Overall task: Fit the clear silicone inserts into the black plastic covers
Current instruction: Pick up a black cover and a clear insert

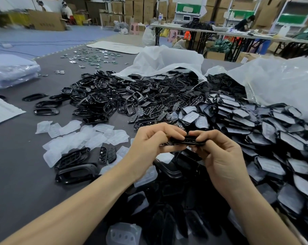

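Both hands pinch one slotted black plastic cover (184, 140) above the grey table (17, 174).
The left hand (153, 141) and right hand (218, 152) grip its ends; loose clear silicone inserts (82, 137) lie left of the cover. Pressing unevenly could leave an insert's edge unseated or buckled.

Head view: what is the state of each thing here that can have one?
Left hand, pinches the small black plastic cover.
Right hand, pinches the same cover.
Loose clear silicone inserts, unfitted, on grey table.
Black covers piled at right, inserts fitted.
Translucent plastic bags, open.
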